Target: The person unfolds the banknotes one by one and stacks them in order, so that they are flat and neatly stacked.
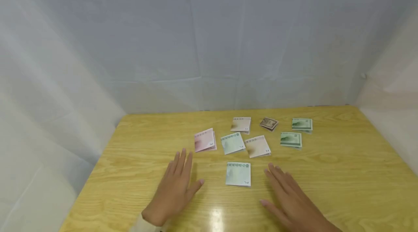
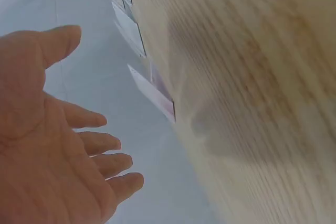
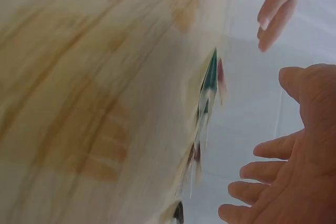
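Observation:
In the head view my left hand [image 1: 174, 188] hovers over the table with straight, slightly spread fingers and holds nothing. Its fingertips point toward a folded pink banknote [image 1: 204, 140]. On the other side, my right hand [image 1: 290, 199] is likewise flat and holds nothing. Between the two hands lies a folded pale green banknote [image 1: 238, 174]; neither hand touches it. Behind it sit another pale green banknote [image 1: 232, 143] and a beige one [image 1: 258, 146], edges close together. The left wrist view shows the left palm [image 2: 52, 150] beside the tabletop, with the pink note [image 2: 152, 94] beyond.
Farther back on the wooden table [image 1: 130, 159] are a second beige banknote [image 1: 241, 124], a small brown one [image 1: 269, 123] and two darker green ones [image 1: 302, 124], all folded. Pale sheeting [image 1: 212, 43] hangs behind the table and along both sides.

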Tool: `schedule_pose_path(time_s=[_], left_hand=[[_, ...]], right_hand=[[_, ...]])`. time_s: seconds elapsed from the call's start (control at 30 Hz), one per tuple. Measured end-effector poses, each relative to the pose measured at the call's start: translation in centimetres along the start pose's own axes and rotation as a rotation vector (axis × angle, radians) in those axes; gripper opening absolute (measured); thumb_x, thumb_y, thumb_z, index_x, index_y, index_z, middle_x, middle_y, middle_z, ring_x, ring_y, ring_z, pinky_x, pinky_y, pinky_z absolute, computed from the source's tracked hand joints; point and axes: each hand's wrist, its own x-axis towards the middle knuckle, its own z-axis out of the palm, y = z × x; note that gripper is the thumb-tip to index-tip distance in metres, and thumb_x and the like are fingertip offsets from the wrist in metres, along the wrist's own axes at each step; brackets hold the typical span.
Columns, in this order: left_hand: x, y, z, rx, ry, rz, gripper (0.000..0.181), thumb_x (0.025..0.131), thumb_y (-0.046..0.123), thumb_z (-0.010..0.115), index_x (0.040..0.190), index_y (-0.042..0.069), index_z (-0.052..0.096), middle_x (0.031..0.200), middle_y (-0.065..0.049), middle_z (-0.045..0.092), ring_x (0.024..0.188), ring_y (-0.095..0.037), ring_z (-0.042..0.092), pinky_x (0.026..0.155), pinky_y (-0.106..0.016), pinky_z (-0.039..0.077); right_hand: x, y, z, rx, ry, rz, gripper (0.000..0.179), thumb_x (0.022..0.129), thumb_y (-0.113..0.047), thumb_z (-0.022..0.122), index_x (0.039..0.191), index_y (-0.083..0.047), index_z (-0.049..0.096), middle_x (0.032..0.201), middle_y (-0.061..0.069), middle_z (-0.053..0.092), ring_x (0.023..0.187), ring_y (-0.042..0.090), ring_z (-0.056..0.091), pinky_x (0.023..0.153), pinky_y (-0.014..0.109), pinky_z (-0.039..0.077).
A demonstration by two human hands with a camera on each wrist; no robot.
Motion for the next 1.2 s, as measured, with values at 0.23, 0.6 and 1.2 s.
schedule_pose_path(time_s=[0.23, 0.6, 1.2], left_hand=[[2.4, -1.1, 0.5, -0.07, -0.02, 0.015, 0.076, 0.096, 0.048, 0.047, 0.147, -0.003, 0.023, 0.152, -0.023, 0.015, 0.141, -0.036, 0.013, 0.115, -0.05, 0.018], [5.0, -1.3, 1.4, -0.131, -0.087, 0.022, 0.076, 0.096, 0.043, 0.051, 0.147, -0.004, 0.02, 0.153, -0.021, 0.018, 0.14, -0.037, 0.017, 0.115, -0.05, 0.018], [4.9, -1.4, 2.4, -0.028, -0.19, 0.107, 0.063, 0.098, 0.038, 0.049, 0.137, -0.01, 0.039, 0.144, -0.027, 0.034, 0.136, -0.037, 0.029, 0.114, -0.05, 0.022]], right_hand=[[0.7, -1.1, -0.3, 0.223, -0.121, 0.141, 0.065, 0.093, -0.047, 0.054, 0.145, -0.012, 0.036, 0.152, 0.005, 0.029, 0.137, 0.024, 0.032, 0.106, 0.048, 0.036], [1.5, -1.9, -0.5, 0.464, -0.265, 0.298, 0.07, 0.088, -0.054, 0.058, 0.142, -0.013, 0.04, 0.143, 0.005, 0.042, 0.131, 0.029, 0.039, 0.104, 0.054, 0.036], [2.2, -1.4, -0.1, 0.902, -0.365, 0.357, 0.049, 0.092, -0.029, 0.062, 0.131, -0.003, 0.05, 0.13, 0.016, 0.053, 0.111, 0.03, 0.055, 0.091, 0.043, 0.051]])
